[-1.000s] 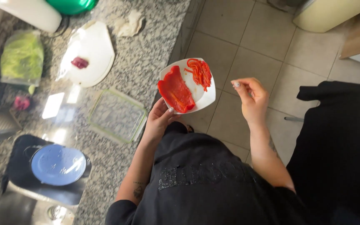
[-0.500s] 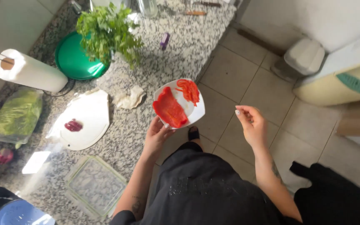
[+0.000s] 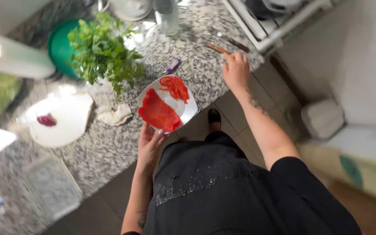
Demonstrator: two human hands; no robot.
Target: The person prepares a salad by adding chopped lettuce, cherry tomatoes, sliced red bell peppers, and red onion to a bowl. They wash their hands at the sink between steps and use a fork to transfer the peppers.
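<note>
While my left hand [image 3: 149, 146] grips the near rim of the white plate [image 3: 187, 109] from below, fingers [image 3: 155, 140] curled on its edge, my right hand [image 3: 236, 69] reaches over the granite surface [image 3: 109, 148], fingers loosely spread, empty, tips just beside a wooden-handled utensil [image 3: 217, 48]. Plate sits over the surface edge, carrying a flat red pepper slab [image 3: 158, 112] and a pile of red pepper strips [image 3: 175, 87]. Purple-handled tool [image 3: 173, 66] just beyond plate. Parsley bunch [image 3: 103, 52] in green bowl [image 3: 59, 48] further left; crumpled paper towel [image 3: 115, 115] and white cutting board [image 3: 66, 119] nearby.
</note>
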